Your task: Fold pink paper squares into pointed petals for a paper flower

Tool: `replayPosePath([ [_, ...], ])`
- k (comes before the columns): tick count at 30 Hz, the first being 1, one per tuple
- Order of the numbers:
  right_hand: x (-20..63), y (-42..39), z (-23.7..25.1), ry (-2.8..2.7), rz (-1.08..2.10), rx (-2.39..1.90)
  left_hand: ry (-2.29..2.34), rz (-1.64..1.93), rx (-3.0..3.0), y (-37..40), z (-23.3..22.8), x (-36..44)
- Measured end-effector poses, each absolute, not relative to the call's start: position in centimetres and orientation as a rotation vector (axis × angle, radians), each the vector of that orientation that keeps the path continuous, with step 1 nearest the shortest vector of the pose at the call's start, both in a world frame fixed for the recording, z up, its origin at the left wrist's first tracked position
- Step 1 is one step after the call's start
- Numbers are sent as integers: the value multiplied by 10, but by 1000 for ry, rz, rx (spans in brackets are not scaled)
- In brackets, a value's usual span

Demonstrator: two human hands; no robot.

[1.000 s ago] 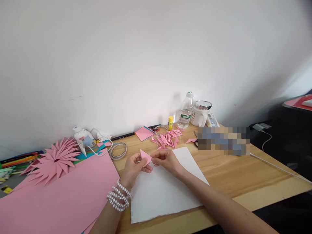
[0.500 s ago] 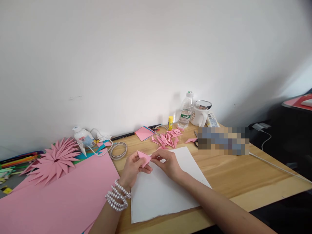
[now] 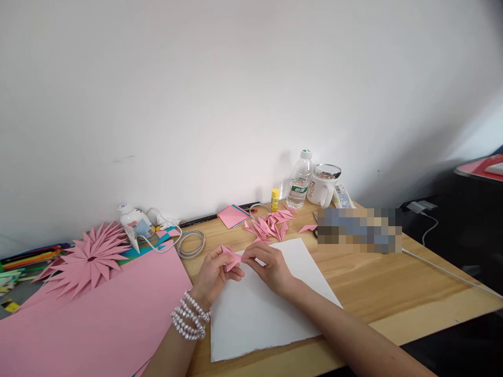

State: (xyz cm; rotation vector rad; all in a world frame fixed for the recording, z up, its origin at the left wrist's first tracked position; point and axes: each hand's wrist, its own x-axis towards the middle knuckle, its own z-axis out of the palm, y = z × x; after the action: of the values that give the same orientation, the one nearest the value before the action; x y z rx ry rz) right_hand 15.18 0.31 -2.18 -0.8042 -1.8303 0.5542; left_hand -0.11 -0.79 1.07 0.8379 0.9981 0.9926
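A small folded piece of pink paper (image 3: 231, 258) is held between my two hands above a white board (image 3: 271, 309). My left hand (image 3: 216, 269) pinches its left side, thumb on top and fingers beneath. With thumb and forefinger, my right hand (image 3: 271, 264) grips the paper's right corner; the fingertips cover that corner. Just beyond the board lies a loose pile of folded pink paper pieces (image 3: 269, 226). A flat stack of pink paper squares (image 3: 232, 215) sits left of that pile.
Left are a large pink sheet (image 3: 98, 319), pink paper pinwheel shapes (image 3: 92, 259), a white bottle (image 3: 135, 222) and a coiled cable (image 3: 191, 244). Along the wall stand a glue stick (image 3: 275, 199), a water bottle (image 3: 299, 180) and a mug (image 3: 323, 186). A blurred-out item (image 3: 359, 230) lies right.
The pink paper has turned in my fingers and now looks narrower, pinched inward near its right corner. Both hands stay in nearly the same place.
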Motion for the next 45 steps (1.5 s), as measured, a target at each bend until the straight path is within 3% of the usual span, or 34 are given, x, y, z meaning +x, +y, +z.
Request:
replayPosePath([
  [16, 152, 0, -21, -1838, 558, -736, 907, 965, 656, -6, 8, -3],
  [18, 152, 1, -18, -1811, 740, -730, 926, 962, 798, -7, 11, -3],
  [24, 152, 7, -12, -1270, 1714, -860, 1071, 928, 1236, -11, 15, 0],
  [32, 161, 13, -21, -1002, 2204, -811, 1114, 899, 1372, -12, 10, 2],
  [45, 160, 13, -20, -1185, 1996, -785, 1069, 923, 1390, -11, 13, 2],
])
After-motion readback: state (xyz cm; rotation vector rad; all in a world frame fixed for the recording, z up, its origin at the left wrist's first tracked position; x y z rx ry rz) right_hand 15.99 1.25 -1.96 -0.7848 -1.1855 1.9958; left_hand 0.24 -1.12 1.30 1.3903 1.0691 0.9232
